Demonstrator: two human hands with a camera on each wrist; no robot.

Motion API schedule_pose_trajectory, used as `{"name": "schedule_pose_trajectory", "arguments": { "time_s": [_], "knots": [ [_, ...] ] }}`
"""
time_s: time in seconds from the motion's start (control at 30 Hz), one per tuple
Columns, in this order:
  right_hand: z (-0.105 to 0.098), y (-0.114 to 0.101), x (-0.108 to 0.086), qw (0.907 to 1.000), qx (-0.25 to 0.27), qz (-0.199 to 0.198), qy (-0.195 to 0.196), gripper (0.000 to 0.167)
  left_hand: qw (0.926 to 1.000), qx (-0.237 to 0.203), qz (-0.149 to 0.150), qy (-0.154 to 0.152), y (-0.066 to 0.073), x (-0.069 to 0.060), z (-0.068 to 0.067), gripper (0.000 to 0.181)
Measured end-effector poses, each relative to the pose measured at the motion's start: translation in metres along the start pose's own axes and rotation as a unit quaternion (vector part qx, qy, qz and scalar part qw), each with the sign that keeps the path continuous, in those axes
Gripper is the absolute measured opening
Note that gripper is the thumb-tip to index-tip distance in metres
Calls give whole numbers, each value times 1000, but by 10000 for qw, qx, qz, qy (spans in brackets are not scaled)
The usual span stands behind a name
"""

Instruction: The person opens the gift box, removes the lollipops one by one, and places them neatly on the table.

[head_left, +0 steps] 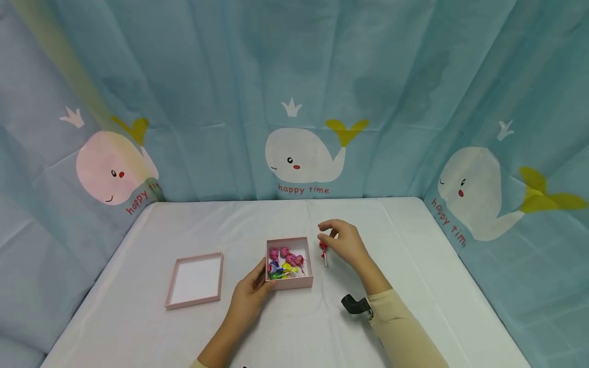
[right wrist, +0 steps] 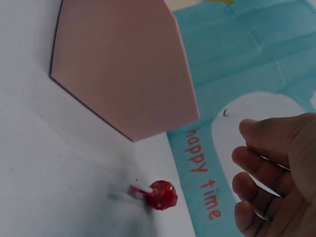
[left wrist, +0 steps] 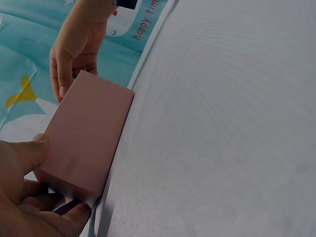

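Note:
A pink open-topped box (head_left: 294, 282) stands on the white table, holding several wrapped lollipops: pink ones (head_left: 285, 252), a blue one (head_left: 274, 267), and yellow and green ones low in the box. My left hand (head_left: 248, 297) grips the box's near left corner, thumb on one wall and fingers on another, as the left wrist view shows. Right of the box is a red lollipop (right wrist: 162, 195), its white stick pointing toward me in the head view. My right hand (head_left: 346, 244) hovers by it with loosely bent fingers, apart from it in the right wrist view.
The shallow pink box lid (head_left: 217, 276) lies on the white cloth-covered table (head_left: 115, 327), left of the box, its inside facing up. Blue curtains (head_left: 207, 128) with whale prints stand behind and at both sides. A black wrist camera (head_left: 356, 305) sits on the right forearm.

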State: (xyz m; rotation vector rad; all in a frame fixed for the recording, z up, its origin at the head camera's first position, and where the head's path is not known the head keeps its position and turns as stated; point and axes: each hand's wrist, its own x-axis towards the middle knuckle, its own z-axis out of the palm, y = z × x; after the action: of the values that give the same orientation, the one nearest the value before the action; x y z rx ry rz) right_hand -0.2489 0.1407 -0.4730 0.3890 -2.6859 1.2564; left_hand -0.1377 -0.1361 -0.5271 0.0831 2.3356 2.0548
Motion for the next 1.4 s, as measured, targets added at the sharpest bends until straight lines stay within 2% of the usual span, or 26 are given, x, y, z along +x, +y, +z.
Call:
{"name": "schedule_pose_trajectory", "arguments": {
  "time_s": [0.13,0.37,0.7,0.97,1.23,1.4],
  "knots": [
    [0,-12,1,9999,89,-69,-91,24,10000,-36,23,-2,0,0,0,74],
    [5,-30,4,9966,26,-451,-696,24,10000,-18,12,11,0,0,0,74],
    [27,-53,8,9793,-129,-1268,-1573,24,10000,-70,48,-21,-1,-1,1,73],
    [48,-58,10,9708,-157,-1252,-2040,26,9996,-144,232,-38,-2,0,0,73],
    [66,-54,9,9647,-434,-1502,-2121,22,9996,-225,166,-56,0,0,-1,74],
    [73,-52,6,9648,-356,-1406,-2194,21,9998,-147,84,-47,0,-1,-1,74]
  ]
}}
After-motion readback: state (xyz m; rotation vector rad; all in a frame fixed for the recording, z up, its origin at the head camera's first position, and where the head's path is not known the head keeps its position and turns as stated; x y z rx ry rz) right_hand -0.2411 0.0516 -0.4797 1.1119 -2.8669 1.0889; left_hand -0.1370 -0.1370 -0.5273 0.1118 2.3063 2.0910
